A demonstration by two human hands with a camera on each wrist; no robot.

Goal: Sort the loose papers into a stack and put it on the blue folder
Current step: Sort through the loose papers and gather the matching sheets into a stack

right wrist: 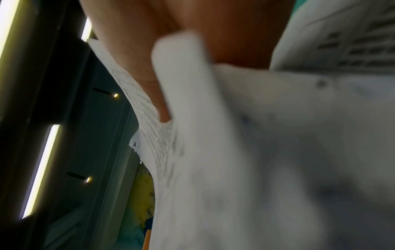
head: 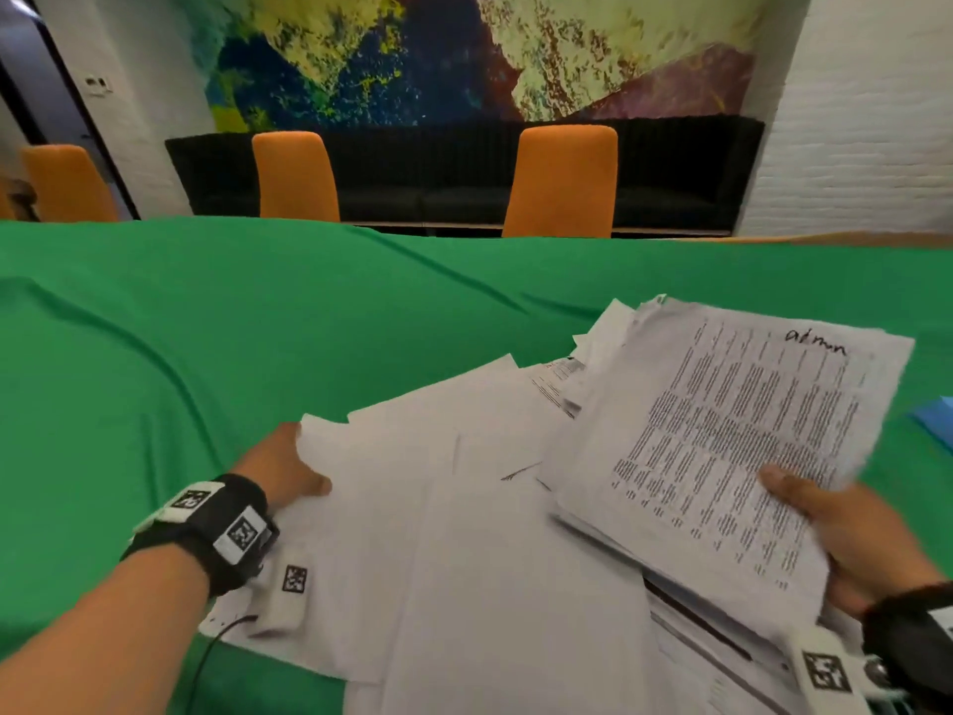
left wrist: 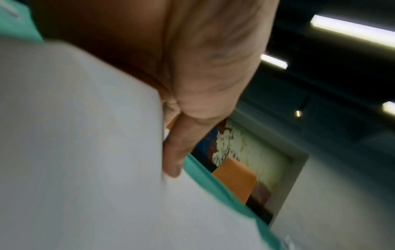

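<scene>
1. Right hand (head: 845, 534) first: thumb on top of a thick sheaf of printed pages (head: 722, 446), the other fingers hidden beneath it, so it grips the sheaf at its near corner; the sheaf is lifted clear of the loose papers, tilted, top page headed "admin" in handwriting.
2. Left hand (head: 281, 469) now: fingers tucked under the left edge of the loose papers (head: 464, 534), thumb lying on top, pinching a sheet there; the left wrist view shows the thumb (left wrist: 177, 152) pressed against white paper, though blurred.
3. The loose papers sprawl overlapping on the green desk (head: 180, 353), directly beneath and left of the sheaf.
4. The blue folder (head: 936, 420) peeks in right of the sheaf, flat on the desk; only a corner shows.
5. Beyond the desk, orange chairs (head: 562, 180) stand.
</scene>
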